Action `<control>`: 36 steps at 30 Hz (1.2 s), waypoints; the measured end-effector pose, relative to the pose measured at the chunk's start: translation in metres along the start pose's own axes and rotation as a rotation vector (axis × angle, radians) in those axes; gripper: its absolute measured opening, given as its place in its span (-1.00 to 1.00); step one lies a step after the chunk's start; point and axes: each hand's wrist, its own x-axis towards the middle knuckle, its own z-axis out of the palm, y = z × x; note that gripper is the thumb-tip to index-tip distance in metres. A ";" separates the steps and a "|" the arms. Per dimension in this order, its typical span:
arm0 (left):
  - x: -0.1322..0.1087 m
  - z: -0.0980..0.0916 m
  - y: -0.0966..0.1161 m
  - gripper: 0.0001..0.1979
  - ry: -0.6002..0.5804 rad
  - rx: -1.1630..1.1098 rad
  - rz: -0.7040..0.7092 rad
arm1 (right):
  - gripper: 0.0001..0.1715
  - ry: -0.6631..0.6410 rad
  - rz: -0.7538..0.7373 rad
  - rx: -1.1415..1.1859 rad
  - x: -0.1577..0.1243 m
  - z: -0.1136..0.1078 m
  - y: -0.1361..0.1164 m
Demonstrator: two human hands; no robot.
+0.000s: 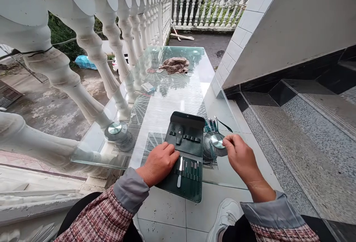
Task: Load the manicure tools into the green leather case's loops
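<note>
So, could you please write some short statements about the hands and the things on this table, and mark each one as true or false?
1. The left hand touches the dark case. True.
2. The case is folded shut. False: it lies open, with metal tools in its near part.
3. A brown cloth and a small box lie on the glass table. True.
4. The cloth lies inside the case. False: it lies beyond the case, toward the table's far end.
5. Loose tools lie to the right of the case. True.
6. The right hand touches the box. False: it is near the loose tools.
</note>
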 end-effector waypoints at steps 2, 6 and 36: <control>0.000 0.000 0.000 -0.80 0.002 -0.001 0.002 | -0.82 -0.020 0.067 0.276 -0.003 -0.001 -0.007; 0.001 -0.001 0.000 -0.80 0.018 -0.008 0.001 | -0.56 -0.126 0.133 0.657 -0.011 0.003 -0.026; 0.001 -0.001 0.002 -0.79 -0.014 -0.005 -0.012 | -0.74 -0.244 0.000 0.421 -0.039 0.036 -0.060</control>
